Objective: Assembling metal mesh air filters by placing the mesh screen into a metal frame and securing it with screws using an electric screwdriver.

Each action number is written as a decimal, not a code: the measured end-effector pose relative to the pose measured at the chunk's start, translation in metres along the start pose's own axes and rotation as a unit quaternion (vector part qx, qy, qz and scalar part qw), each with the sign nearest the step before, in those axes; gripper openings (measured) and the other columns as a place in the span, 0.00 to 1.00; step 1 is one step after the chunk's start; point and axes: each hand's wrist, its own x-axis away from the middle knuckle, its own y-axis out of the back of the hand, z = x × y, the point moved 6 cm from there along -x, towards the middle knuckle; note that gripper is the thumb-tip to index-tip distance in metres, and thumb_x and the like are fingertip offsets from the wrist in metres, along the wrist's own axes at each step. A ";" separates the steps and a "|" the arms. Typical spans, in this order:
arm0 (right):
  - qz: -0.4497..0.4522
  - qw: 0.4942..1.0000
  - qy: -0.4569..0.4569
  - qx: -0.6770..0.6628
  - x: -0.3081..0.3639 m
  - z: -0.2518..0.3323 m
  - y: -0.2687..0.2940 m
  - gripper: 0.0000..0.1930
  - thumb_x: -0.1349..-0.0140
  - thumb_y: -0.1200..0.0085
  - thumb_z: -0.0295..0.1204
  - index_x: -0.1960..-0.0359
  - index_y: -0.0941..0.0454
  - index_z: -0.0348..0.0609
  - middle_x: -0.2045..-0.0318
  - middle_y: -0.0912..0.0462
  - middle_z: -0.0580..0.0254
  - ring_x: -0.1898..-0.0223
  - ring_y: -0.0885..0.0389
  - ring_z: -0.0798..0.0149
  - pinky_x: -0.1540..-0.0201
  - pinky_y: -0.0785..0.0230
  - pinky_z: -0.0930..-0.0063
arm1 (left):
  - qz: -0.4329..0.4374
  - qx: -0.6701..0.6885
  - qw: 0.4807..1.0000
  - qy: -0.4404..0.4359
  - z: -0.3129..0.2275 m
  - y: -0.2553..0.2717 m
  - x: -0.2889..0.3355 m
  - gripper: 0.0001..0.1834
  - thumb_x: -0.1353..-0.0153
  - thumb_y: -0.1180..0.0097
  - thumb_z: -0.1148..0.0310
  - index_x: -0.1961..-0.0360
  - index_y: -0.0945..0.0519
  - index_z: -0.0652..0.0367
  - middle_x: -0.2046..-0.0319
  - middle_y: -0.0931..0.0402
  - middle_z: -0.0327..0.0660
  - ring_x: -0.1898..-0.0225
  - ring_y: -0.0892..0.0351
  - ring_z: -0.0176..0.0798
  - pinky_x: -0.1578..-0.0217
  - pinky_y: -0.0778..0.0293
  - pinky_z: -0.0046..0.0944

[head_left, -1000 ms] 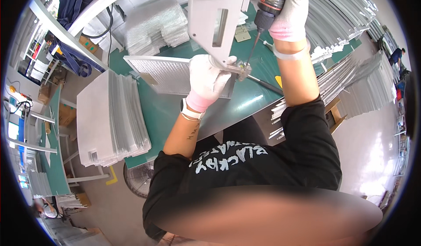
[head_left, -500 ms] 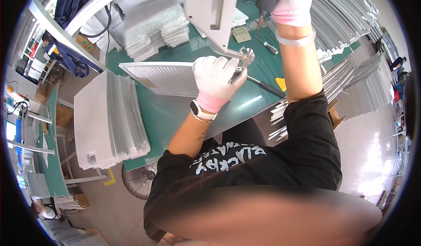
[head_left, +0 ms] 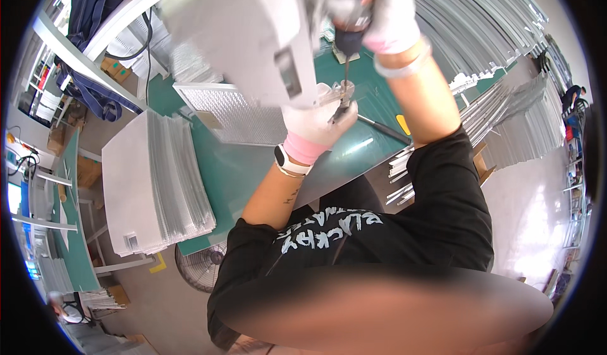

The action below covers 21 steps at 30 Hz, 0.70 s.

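My right hand (head_left: 393,17), in a white glove with a pink cuff, grips a black and orange power screwdriver (head_left: 349,39). Its thin bit points down to a small metal fitting (head_left: 341,110) at my left fingertips. My left hand (head_left: 310,126), gloved the same way, is closed on that fitting. Beside the left hand a textured silvery panel (head_left: 243,118) leans on the green table (head_left: 215,159); whether the hand also touches it I cannot tell. A large pale grey part with a rectangular slot (head_left: 253,39) hangs blurred above, hiding some left fingers.
A stack of white panels (head_left: 152,178) stands at the table's left end. Long pale strips (head_left: 487,20) are piled at the far right. A dark-handled rod (head_left: 382,129) and a yellow piece (head_left: 403,125) lie near the front edge. A fan (head_left: 203,266) stands below.
My right hand has brought the screwdriver left and down, its bit now at the fitting. The pale grey part has swung left and lower, covering more. My left hand has stayed nearly in place.
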 end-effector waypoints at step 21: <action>0.058 0.992 -0.101 -0.051 -0.001 -0.069 0.023 0.42 0.47 0.39 0.59 0.51 0.28 0.24 0.71 0.20 0.55 0.74 0.24 0.71 0.72 0.31 0.84 | 0.099 0.141 0.975 0.141 -0.016 0.005 -0.026 0.11 0.54 0.35 0.72 0.68 0.20 0.60 0.73 0.20 0.41 0.71 0.19 0.40 0.68 0.26 0.41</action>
